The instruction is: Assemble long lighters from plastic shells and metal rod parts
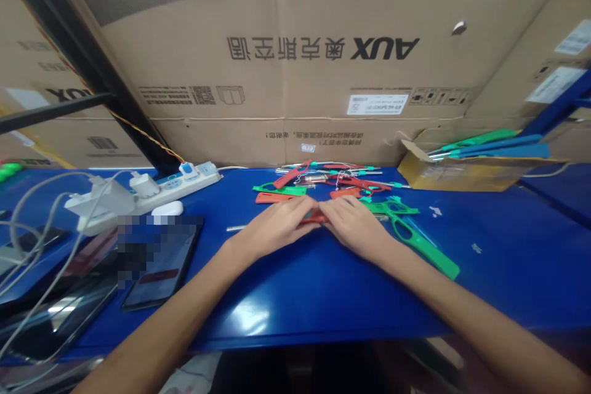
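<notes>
Close together over the blue table, my left hand [279,221] and my right hand [353,225] both close around a red long-reach lighter [315,217]. Most of it is hidden by my fingers. A thin metal tube [236,228] sticks out to the left of my left hand; I cannot tell whether it belongs to the held lighter. Just beyond my hands lies a pile of red and green lighter parts with metal tubes, among them a red handle shell [293,174] and an orange-red shell [277,197]. Right of my right hand lies a green handle shell [427,249].
At the back right, a cardboard box [462,175] holds green and blue lighters. On the left are a white power strip [198,177] with chargers and cables, a white case [167,209] and a phone [161,277]. Large cartons [286,0] stand behind the table.
</notes>
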A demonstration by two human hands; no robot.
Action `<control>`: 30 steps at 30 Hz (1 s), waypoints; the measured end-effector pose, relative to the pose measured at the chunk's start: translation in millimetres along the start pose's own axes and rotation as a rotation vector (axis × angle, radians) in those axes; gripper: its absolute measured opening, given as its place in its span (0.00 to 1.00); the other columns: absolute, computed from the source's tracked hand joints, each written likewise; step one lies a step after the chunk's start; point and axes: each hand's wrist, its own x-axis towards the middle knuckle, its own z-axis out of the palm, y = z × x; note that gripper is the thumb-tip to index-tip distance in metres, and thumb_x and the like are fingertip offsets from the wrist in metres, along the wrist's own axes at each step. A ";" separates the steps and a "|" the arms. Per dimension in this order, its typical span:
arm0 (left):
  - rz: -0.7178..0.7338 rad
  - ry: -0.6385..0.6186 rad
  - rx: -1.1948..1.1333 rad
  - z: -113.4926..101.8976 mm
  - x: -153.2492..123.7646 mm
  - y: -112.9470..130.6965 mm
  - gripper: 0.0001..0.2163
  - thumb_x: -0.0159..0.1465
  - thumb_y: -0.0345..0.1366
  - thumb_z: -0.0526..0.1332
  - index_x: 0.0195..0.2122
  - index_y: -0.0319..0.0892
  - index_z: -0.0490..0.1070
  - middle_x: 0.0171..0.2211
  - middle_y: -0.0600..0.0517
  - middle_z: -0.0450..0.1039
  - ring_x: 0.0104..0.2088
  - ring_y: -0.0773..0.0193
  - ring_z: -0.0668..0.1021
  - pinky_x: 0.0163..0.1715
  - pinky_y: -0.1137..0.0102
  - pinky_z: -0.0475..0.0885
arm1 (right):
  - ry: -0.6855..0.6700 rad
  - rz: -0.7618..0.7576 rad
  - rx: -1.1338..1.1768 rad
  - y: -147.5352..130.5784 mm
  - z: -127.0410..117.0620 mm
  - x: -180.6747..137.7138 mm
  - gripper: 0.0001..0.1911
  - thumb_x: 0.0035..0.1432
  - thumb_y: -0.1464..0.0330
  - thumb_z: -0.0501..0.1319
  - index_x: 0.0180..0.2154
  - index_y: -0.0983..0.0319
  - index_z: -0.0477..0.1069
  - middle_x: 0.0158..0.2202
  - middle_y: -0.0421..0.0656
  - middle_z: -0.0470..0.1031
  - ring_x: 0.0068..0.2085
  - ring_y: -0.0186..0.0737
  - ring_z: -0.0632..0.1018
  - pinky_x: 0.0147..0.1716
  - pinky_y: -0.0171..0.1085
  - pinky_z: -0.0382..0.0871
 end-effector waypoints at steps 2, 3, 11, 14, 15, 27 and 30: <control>0.042 0.126 0.107 -2.9 4.1 9.7 0.10 0.74 0.39 0.56 0.51 0.40 0.67 0.56 0.42 0.73 0.58 0.53 0.75 0.58 0.54 0.70 | 0.019 0.112 0.054 6.0 2.9 -0.9 0.16 0.74 0.67 0.49 0.47 0.65 0.74 0.43 0.53 0.79 0.44 0.50 0.78 0.46 0.46 0.69; 0.070 0.195 0.166 -5.0 5.7 14.3 0.10 0.74 0.39 0.56 0.52 0.40 0.67 0.59 0.41 0.71 0.62 0.51 0.72 0.62 0.50 0.66 | 0.042 0.197 0.119 12.6 3.2 -2.8 0.15 0.73 0.66 0.50 0.47 0.64 0.74 0.44 0.53 0.80 0.44 0.50 0.79 0.45 0.46 0.69; 0.202 -0.058 -0.004 10.1 0.5 26.4 0.15 0.75 0.42 0.53 0.60 0.44 0.64 0.60 0.46 0.70 0.58 0.57 0.75 0.57 0.61 0.73 | 0.214 0.716 0.806 70.0 -10.1 -24.5 0.21 0.64 0.50 0.59 0.46 0.60 0.68 0.27 0.37 0.71 0.27 0.38 0.73 0.26 0.36 0.67; 0.187 -0.135 -0.019 21.1 -1.6 18.4 0.14 0.75 0.40 0.54 0.60 0.45 0.66 0.58 0.47 0.71 0.57 0.57 0.76 0.56 0.60 0.73 | 0.192 0.816 0.694 67.7 -13.8 -22.5 0.27 0.62 0.43 0.57 0.30 0.61 0.69 0.20 0.35 0.63 0.22 0.33 0.65 0.22 0.34 0.58; 0.177 -0.134 -0.028 22.6 -1.8 15.7 0.14 0.75 0.40 0.54 0.59 0.44 0.67 0.57 0.47 0.72 0.56 0.58 0.76 0.56 0.60 0.73 | 0.162 0.835 0.637 65.1 -14.2 -21.2 0.30 0.62 0.41 0.55 0.26 0.61 0.69 0.19 0.36 0.62 0.21 0.33 0.64 0.21 0.34 0.56; 0.086 -0.131 -0.145 28.9 -1.0 12.3 0.18 0.76 0.36 0.51 0.66 0.45 0.58 0.53 0.47 0.75 0.52 0.58 0.78 0.54 0.59 0.76 | -0.013 0.751 0.314 43.4 -16.4 -14.7 0.23 0.61 0.53 0.57 0.43 0.58 0.84 0.25 0.42 0.80 0.28 0.44 0.77 0.27 0.37 0.62; 0.068 -0.111 -0.183 30.0 -1.4 10.2 0.21 0.75 0.35 0.51 0.68 0.46 0.53 0.54 0.47 0.75 0.52 0.58 0.79 0.53 0.59 0.76 | -0.031 0.702 0.278 41.1 -17.4 -15.1 0.21 0.59 0.57 0.58 0.47 0.57 0.83 0.29 0.43 0.83 0.31 0.45 0.80 0.30 0.38 0.66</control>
